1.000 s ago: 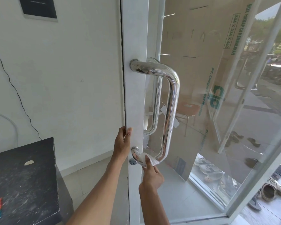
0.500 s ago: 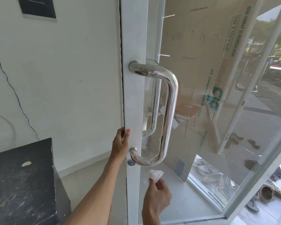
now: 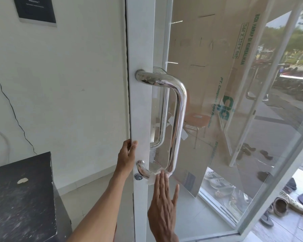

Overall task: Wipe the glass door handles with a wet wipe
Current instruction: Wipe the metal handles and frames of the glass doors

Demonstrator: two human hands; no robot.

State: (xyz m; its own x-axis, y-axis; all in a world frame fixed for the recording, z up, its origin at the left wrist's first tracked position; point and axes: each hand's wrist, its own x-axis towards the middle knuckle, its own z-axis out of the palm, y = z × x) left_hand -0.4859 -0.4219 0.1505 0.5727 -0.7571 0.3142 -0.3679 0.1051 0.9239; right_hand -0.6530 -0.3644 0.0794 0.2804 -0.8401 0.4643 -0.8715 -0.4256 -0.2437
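A polished steel D-shaped handle [image 3: 177, 119] is fixed to the white frame [image 3: 140, 49] of a glass door. A second handle [image 3: 162, 116] shows through the glass on the far side. My left hand [image 3: 127, 157] grips the frame's edge just above the lower handle mount. My right hand [image 3: 164, 203] reaches up with fingers extended, pressing a white wet wipe [image 3: 156, 175] against the underside of the handle's lower bend. The wipe is partly hidden under my fingertips.
A black cabinet [image 3: 21, 198] stands at the lower left against a cracked white wall. A keyhole [image 3: 138, 177] sits below the handle. Behind the glass leans a large cardboard sheet [image 3: 217, 67]; several shoes [image 3: 280, 203] lie on the floor outside.
My right hand dropped away from the handle's lower bend with the wipe, then came back up and now presses the wipe on the bend again. The left hand stayed on the frame.
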